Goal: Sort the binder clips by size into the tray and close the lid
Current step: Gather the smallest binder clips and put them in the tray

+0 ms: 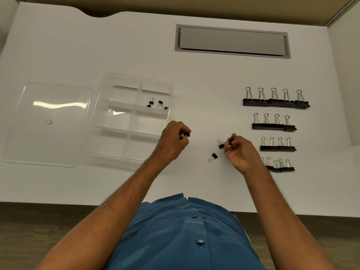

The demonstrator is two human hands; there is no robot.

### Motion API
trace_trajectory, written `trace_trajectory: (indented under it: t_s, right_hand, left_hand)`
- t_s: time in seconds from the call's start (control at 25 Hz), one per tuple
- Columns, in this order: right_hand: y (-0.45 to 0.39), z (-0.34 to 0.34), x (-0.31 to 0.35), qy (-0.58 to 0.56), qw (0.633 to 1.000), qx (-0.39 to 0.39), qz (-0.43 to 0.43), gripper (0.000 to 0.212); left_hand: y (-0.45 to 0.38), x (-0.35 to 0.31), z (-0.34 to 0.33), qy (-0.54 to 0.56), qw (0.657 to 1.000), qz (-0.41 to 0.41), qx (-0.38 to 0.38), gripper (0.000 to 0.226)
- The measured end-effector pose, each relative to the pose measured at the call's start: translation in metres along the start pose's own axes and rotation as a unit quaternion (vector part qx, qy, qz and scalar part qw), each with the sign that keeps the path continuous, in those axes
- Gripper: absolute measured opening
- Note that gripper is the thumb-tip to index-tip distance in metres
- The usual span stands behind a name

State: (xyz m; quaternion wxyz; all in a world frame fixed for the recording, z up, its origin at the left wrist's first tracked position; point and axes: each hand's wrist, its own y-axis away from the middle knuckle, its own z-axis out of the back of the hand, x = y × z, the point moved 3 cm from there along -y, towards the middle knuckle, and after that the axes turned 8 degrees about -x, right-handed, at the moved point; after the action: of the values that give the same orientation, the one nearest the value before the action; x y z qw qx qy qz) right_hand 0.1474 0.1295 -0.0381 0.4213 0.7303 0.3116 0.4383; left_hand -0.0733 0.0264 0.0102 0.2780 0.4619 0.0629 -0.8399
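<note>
A small clip (186,134) was pinched in the left hand (174,137) beside the tray (116,158); another (228,142) in the right hand (240,151). It could be dropped into the wrong compartment through misjudged size.

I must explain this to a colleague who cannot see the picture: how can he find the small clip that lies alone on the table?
On the white table, look between the clear tray and the rows of clips on the right. Just nearer the person than the right hand lies the lone clip. Unlike its neighbours, no hand touches it, and it is tipped on its side.
</note>
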Motion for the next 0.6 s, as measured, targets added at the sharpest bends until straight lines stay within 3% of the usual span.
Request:
trace_trajectory:
  t_s: [0.16,0.24,0.32,0.4,0.48,0.6]
  right_hand:
    - [0.0052,0.0001,-0.0029,0.049,0.998,-0.006,0.029,0.019]
    - [0.0069,0.0026,-0.0016,0.187,0.973,-0.045,0.127,0.014]
    - [0.0042,0.0049,-0.0026,0.398,0.878,-0.078,0.253,0.006]
    - [-0.0008,0.0058,-0.0073,0.536,0.769,-0.087,0.337,0.016]
    - [-0.0023,0.0026,-0.01,0.575,0.723,-0.086,0.374,0.019]
    - [-0.0009,-0.0028,-0.01,0.605,0.692,-0.089,0.384,0.016]
  left_hand:
    - [-0.0012,0.0022,0.0031,0.005,1.0,0.006,0.001,0.022]
    - [-0.0016,0.003,0.0032,0.008,1.0,0.007,0.002,0.022]
    - [-0.0016,0.003,0.0028,0.009,1.0,0.006,0.002,0.023]
    - [-0.0012,0.0023,0.002,0.01,1.0,0.005,0.004,0.022]
    - [-0.0008,0.002,0.0013,0.013,1.0,0.005,0.004,0.022]
    - [0.0008,0.0022,-0.0005,0.012,1.0,0.006,0.005,0.022]
